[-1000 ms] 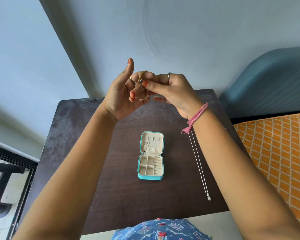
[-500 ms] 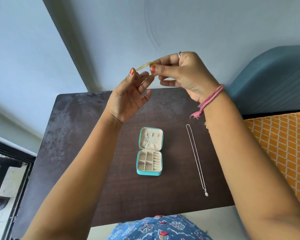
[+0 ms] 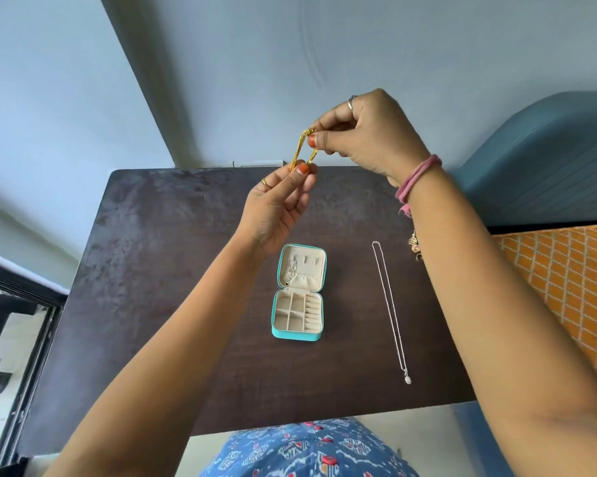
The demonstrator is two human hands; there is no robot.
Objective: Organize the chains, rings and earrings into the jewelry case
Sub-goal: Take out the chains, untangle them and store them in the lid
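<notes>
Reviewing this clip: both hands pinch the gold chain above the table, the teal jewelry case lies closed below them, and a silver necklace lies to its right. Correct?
Not quite. The head view shows the teal jewelry case lying open, lid back, its compartments exposed. The rest holds: the left hand and right hand pinch the gold chain above the table, and the silver necklace lies to the case's right.

You hold the gold chain (image 3: 303,149) doubled into a short loop above the bench (image 3: 173,270), pinched at each end. The teal jewelry case (image 3: 298,292) lies open mid-bench with a thin chain in its lid. The silver pendant necklace (image 3: 390,309) lies stretched straight just right of it, with small earrings (image 3: 414,247) near its far end.
</notes>
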